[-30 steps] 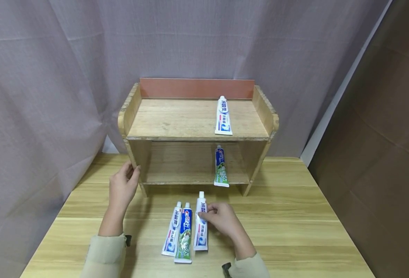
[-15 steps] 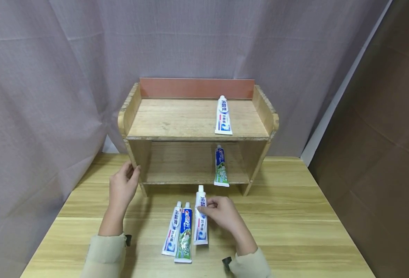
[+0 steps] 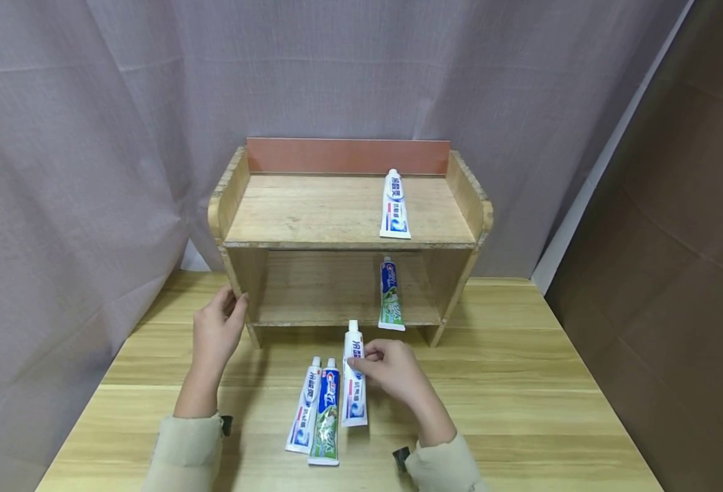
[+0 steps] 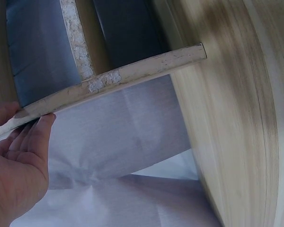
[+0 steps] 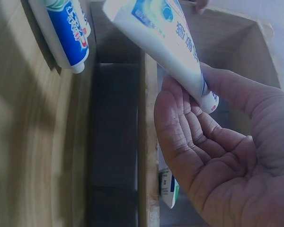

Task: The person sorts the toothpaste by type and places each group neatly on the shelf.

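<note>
Head view: the right hand [image 3: 395, 372] pinches a white toothpaste tube [image 3: 354, 404], blue-lettered with a blue swirl near its flat end, above the bench [image 3: 521, 383], cap toward the wooden rack [image 3: 312, 212]. The left hand [image 3: 219, 326] grips the rack's side edge.

I count three white plastic toothpaste tubes [image 3: 395, 205], two blue-and-green toothpaste tubes [image 3: 326, 413], one two-tier wooden rack [image 3: 312, 212] and two bare hands [image 3: 216, 328].

Greyish curtain [image 3: 337, 82] behind wooden table [image 3: 521, 383], brown drape [image 3: 675, 205] right
</note>
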Demonstrator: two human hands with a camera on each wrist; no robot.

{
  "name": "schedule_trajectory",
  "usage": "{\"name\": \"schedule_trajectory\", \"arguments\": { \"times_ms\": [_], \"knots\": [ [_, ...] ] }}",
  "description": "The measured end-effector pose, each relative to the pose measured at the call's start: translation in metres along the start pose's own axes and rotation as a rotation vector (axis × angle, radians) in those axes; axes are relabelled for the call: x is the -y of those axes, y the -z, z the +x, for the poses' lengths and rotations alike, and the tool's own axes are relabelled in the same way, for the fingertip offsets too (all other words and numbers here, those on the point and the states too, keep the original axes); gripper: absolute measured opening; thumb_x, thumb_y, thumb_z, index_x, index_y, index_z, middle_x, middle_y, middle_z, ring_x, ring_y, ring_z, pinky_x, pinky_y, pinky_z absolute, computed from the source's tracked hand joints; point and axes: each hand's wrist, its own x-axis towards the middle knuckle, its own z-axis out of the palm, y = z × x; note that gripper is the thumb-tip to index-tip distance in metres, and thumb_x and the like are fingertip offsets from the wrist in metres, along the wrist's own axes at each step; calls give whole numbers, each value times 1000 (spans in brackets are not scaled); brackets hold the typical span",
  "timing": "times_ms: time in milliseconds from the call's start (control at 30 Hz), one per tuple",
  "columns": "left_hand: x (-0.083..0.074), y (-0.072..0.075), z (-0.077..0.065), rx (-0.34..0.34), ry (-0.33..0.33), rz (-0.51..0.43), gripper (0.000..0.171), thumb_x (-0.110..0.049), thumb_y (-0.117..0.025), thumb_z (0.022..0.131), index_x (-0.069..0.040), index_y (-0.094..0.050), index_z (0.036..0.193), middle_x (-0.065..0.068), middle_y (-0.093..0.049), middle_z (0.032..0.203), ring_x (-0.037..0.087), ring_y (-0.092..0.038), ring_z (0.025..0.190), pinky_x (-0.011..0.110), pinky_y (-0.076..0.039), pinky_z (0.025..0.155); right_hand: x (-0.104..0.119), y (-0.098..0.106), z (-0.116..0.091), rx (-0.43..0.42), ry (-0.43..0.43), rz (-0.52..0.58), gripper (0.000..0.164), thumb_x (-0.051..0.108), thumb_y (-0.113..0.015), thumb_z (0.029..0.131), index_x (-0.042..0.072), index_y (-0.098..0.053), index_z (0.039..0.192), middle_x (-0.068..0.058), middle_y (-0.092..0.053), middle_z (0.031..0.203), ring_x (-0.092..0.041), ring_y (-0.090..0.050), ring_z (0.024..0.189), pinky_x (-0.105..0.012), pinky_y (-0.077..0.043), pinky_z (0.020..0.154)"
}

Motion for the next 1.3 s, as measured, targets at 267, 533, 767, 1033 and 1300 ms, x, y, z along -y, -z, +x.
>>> {"name": "schedule_trajectory", "arguments": {
  "times_ms": [267, 533, 767, 1033, 1300],
  "knots": [
    [1, -1, 0, 7, 4, -3, 25, -17, -64, 99, -2, -68, 118, 21, -70, 117, 34, -70, 106, 37, -60, 90, 10, 1, 2, -14, 31, -27, 23, 30, -80, 86, 9, -72, 91, 1, -67, 75, -16, -63, 65, -29, -58, 57],
    [3, -1, 1, -4, -14, -15, 23, -14, -64, 99, 0, -69, 117, 22, -70, 115, 36, -70, 105, 39, -60, 89, 17, 4, 4, -16, 49, -31, 23, 28, -81, 86, 8, -72, 90, 0, -66, 75, -15, -60, 65, -28, -56, 58],
    [2, -1, 2, -4, -18, -16, 24, -14, -64, 99, 0, -68, 118, 22, -70, 116, 35, -71, 104, 37, -60, 88, 24, 9, 5, -24, 79, -55, 21, 28, -81, 85, 9, -71, 88, 1, -64, 74, -15, -59, 66, -29, -56, 60],
    [1, -1, 0, -1, -26, -23, 24, -14, -64, 99, 0, -68, 118, 22, -70, 116, 35, -71, 104, 36, -60, 87, 32, 14, 5, -29, 101, -76, 19, 26, -81, 86, 9, -72, 87, 2, -65, 73, -14, -58, 64, -27, -55, 57],
    [2, -1, 1, 2, -24, -21, 24, -14, -64, 99, 0, -68, 119, 22, -70, 117, 35, -70, 105, 36, -59, 88, 34, 18, 6, -47, 105, -73, 20, 26, -81, 86, 9, -73, 90, 3, -68, 76, -14, -62, 66, -28, -58, 59]
  ]
}}
